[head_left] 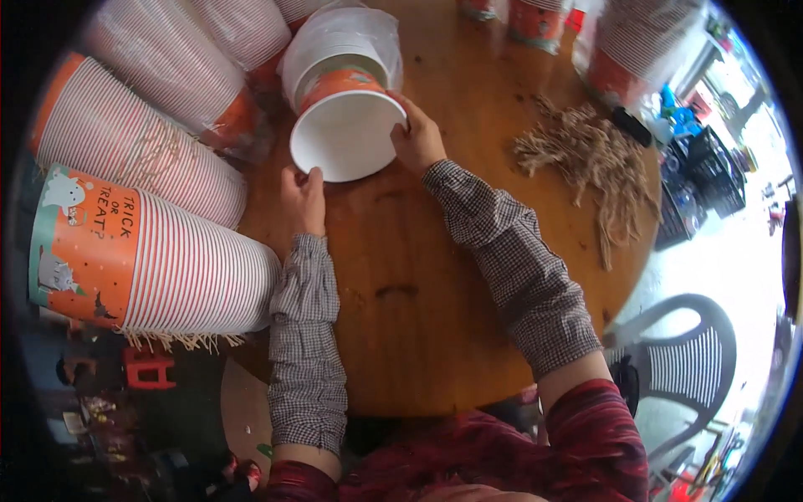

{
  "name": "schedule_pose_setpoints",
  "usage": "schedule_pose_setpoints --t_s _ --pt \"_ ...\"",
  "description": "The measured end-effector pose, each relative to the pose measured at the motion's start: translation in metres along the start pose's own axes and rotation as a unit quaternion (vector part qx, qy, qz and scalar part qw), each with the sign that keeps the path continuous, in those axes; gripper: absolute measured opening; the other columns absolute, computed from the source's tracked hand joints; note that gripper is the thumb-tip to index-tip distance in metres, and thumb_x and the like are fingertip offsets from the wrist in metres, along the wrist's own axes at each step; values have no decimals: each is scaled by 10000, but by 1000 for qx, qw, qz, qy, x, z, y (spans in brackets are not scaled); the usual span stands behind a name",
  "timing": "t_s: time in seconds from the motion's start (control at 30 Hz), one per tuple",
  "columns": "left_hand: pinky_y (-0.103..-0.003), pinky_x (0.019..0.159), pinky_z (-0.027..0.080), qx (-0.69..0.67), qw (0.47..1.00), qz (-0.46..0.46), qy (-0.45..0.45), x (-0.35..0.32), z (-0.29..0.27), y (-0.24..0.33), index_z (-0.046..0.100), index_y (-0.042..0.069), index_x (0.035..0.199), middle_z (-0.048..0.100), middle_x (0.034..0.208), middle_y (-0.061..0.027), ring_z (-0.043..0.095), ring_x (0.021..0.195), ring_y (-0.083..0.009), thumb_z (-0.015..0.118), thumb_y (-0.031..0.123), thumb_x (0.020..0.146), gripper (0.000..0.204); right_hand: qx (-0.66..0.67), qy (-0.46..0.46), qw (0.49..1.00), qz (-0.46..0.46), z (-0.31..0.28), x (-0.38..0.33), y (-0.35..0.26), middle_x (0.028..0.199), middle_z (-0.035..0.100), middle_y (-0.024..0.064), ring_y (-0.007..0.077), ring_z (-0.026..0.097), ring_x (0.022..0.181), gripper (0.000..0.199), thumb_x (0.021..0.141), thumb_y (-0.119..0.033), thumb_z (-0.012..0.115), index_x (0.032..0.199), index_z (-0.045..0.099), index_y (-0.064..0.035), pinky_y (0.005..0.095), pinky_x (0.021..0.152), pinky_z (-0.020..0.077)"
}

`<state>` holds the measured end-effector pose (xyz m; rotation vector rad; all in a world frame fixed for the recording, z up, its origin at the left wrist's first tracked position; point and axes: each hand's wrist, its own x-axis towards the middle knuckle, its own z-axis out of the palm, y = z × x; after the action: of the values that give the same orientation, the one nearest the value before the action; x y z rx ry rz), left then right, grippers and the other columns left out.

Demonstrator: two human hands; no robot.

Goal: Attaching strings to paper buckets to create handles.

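Observation:
A paper bucket (345,138) with a white inside and an orange printed outside lies tipped, its mouth facing me. My left hand (304,199) pinches the lower left of its rim between thumb and fingers. On the right side, my right hand (421,136) grips the bucket's rim and wall. Just behind it is a clear plastic bag (376,38) with more white-rimmed buckets inside; whether the held bucket touches them is hidden. Close to my left forearm lies a long stack of nested orange buckets (201,259), with twisted paper cord ends showing under it.
More nested bucket stacks (134,134) lie at the left, some bagged. A heap of brown twisted cords (577,155) rests on the round wooden table (468,335) at right, beside a black object (631,125). Bagged buckets (636,50) stand far right. A grey plastic chair (690,360) stands beyond.

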<state>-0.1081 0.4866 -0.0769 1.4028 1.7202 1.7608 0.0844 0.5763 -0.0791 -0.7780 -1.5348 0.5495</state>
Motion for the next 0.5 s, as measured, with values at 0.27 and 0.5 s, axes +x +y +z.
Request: schedule_pose_setpoints --t_s 0.27,0.5 --pt "-301 677 466 67 996 60 28 -57 -57 14 512 -17 1043 573 864 -78 556 744 -165 618 163 827 301 -105 -13 992 68 -104 -70 -46 902 655 97 169 628 809 162 864 -121 606 973 645 -7 285 704 498" --pt "-380 921 418 91 973 206 46 -82 -74 48 438 -13 1241 484 1184 -171 505 1060 -268 607 153 845 461 -420 124 881 182 -240 -85 -40 902 635 78 262 613 836 172 830 -225 608 931 678 -106 367 761 478"
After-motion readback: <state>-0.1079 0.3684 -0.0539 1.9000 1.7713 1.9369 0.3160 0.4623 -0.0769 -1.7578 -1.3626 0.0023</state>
